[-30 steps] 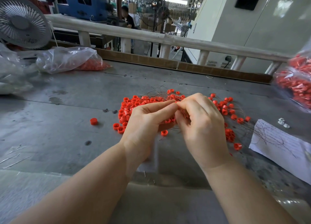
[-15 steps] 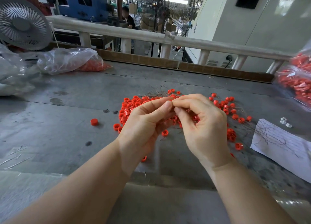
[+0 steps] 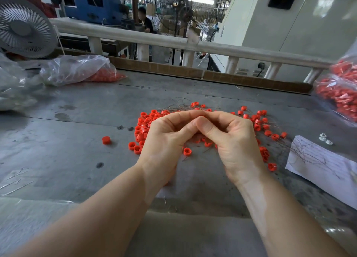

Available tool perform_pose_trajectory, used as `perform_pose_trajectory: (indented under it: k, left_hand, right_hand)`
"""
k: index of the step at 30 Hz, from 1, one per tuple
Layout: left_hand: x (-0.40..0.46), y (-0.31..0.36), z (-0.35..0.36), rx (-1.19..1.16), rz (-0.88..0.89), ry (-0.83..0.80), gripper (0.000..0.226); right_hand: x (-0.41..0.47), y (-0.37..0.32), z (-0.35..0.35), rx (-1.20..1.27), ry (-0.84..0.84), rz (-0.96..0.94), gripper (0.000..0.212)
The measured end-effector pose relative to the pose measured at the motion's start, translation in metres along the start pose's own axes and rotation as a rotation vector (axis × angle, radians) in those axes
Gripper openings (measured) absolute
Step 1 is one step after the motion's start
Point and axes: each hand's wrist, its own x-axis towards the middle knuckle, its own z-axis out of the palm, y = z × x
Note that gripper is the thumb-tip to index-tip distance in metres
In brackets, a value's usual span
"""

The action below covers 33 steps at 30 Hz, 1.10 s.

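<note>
My left hand [image 3: 164, 139] and my right hand [image 3: 233, 140] meet fingertip to fingertip just above a grey metal table [image 3: 58, 160]. Thumbs and forefingers of both pinch the same small piece, which the fingers hide almost fully; it looks like one of the red caps. Under and behind the hands lies a pile of small red plastic caps [image 3: 144, 125], mixed with thin bare wires [image 3: 181, 105]. More caps with wires [image 3: 270, 135] spread to the right. One cap [image 3: 105, 140] sits alone at the left, another [image 3: 187, 151] lies between my wrists.
A sheet of paper [image 3: 318, 160] with loose wires lies at the right, two small clear parts [image 3: 325, 139] beside it. Plastic bags of red caps lie at far left [image 3: 77, 69] and far right [image 3: 340, 94]. A fan [image 3: 23, 28] and a railing [image 3: 135, 37] border the back.
Both hands have stayed together over the pile. The fingertips have closed tighter and the thumbs now press side by side; the hands have turned slightly.
</note>
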Motion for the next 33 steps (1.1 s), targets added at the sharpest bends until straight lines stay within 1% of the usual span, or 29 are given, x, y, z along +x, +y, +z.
perform_pose_trajectory:
  k: [2, 4, 8, 11, 15, 17, 21, 23, 31, 33]
  left_hand:
    - [-0.0008, 0.0006, 0.0, 0.027, 0.021, -0.009, 0.021]
    - [-0.0015, 0.0011, 0.0008, 0.05, 0.032, -0.01, 0.024]
    - [-0.0029, 0.0018, 0.0035, 0.095, 0.068, -0.001, 0.024]
    - [-0.0045, 0.0033, 0.0057, 0.117, 0.103, 0.001, 0.02]
    - [-0.0053, 0.0031, 0.0059, 0.128, 0.114, 0.01, 0.022]
    - [-0.0045, 0.0026, 0.0058, 0.105, 0.089, 0.013, 0.023]
    - [-0.0016, 0.003, 0.0058, -0.099, -0.029, 0.0, 0.019]
    - [-0.0008, 0.0031, 0.0048, -0.141, -0.052, -0.008, 0.018]
    - [-0.0009, 0.0018, 0.0061, -0.134, -0.097, 0.024, 0.02]
    - [-0.0008, 0.0022, 0.0061, -0.119, -0.095, 0.043, 0.021]
  right_hand:
    - [-0.0001, 0.0, -0.0002, 0.099, -0.014, 0.04, 0.02]
    - [-0.0001, -0.0007, 0.0003, 0.142, -0.012, 0.062, 0.019]
    - [-0.0008, -0.0026, 0.0022, 0.174, 0.007, 0.081, 0.018]
    - [-0.0018, -0.0053, 0.0043, 0.193, 0.012, 0.07, 0.013]
    - [-0.0025, -0.0069, 0.0052, 0.194, 0.006, 0.051, 0.012]
    - [-0.0026, -0.0055, 0.0049, 0.188, 0.005, 0.052, 0.012]
    - [-0.0013, -0.0028, 0.0028, 0.168, -0.022, 0.088, 0.018]
    - [-0.0001, -0.0015, 0.0027, 0.157, -0.022, 0.098, 0.019]
    - [0.0007, 0.0005, 0.0011, 0.096, 0.039, 0.161, 0.022]
    - [0.0011, 0.0007, 0.0013, 0.074, 0.034, 0.164, 0.018]
